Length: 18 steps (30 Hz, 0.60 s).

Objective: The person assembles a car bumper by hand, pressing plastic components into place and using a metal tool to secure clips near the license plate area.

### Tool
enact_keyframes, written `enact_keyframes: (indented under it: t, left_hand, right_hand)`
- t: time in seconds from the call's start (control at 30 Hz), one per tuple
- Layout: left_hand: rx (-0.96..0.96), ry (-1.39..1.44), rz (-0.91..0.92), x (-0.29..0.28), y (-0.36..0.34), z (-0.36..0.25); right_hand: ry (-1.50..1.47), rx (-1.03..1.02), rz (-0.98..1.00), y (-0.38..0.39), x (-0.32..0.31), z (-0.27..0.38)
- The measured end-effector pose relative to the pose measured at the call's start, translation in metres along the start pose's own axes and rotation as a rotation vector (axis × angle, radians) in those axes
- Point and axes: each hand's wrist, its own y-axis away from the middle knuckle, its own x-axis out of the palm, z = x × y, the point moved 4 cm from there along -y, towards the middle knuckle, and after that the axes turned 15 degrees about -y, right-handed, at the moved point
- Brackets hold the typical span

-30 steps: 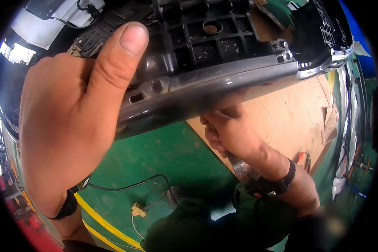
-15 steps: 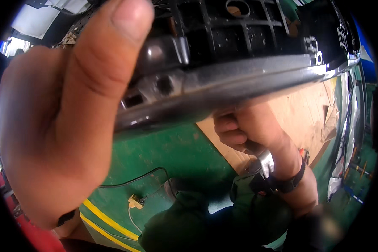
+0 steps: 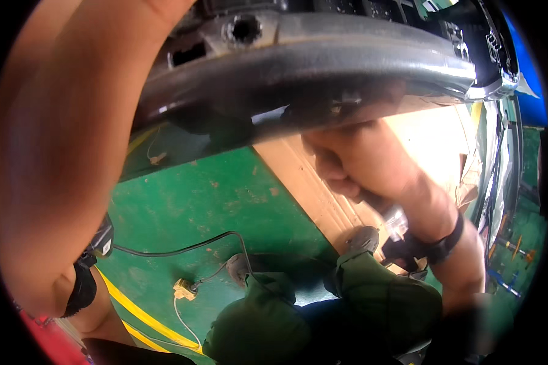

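Note:
A glossy black vehicle panel (image 3: 237, 112), apparently a bumper-like part, spans the upper view, with a dull ledge and a round hole near its left end. My left hand (image 3: 61, 140) looms large at the left, reaching up beside that end; its fingertips run out of the picture or behind the panel. Below the panel's lower edge, my right hand (image 3: 362, 161) is closed, slightly blurred. From its heel side sticks the silver jaw end of what looks like an open-ended wrench (image 3: 396, 222). Whether the right fingers touch the panel, I cannot tell.
A cardboard sheet (image 3: 298, 182) lies on the green floor (image 3: 182, 207) under my right arm. A black cable (image 3: 195, 246) runs to a yellow plug connector (image 3: 184, 289). Yellow floor stripes (image 3: 134, 307) pass at lower left. My shoes and green trousers (image 3: 383, 289) are below.
The panel sits higher in view and shows more of its glossy outer face. My left hand has shifted upward, its thumb leaving the picture. My right hand stays beneath the panel, still closed.

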Motion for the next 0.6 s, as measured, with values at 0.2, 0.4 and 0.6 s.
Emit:
enact_keyframes:
  t: [0.2, 0.4, 0.6]
  left_hand:
    - [-0.004, 0.010, 0.054, 0.003, -0.006, 0.003]
    - [-0.006, 0.060, 0.066, 0.016, -0.011, -0.008]
    - [-0.005, 0.024, 0.042, 0.013, -0.024, 0.002]
  right_hand:
    - [-0.057, -0.027, -0.009, -0.012, 0.005, 0.011]
    - [0.186, -0.271, -0.048, -0.021, -0.005, -0.001]
    - [0.706, -0.917, -0.142, -0.033, 0.004, 0.019]
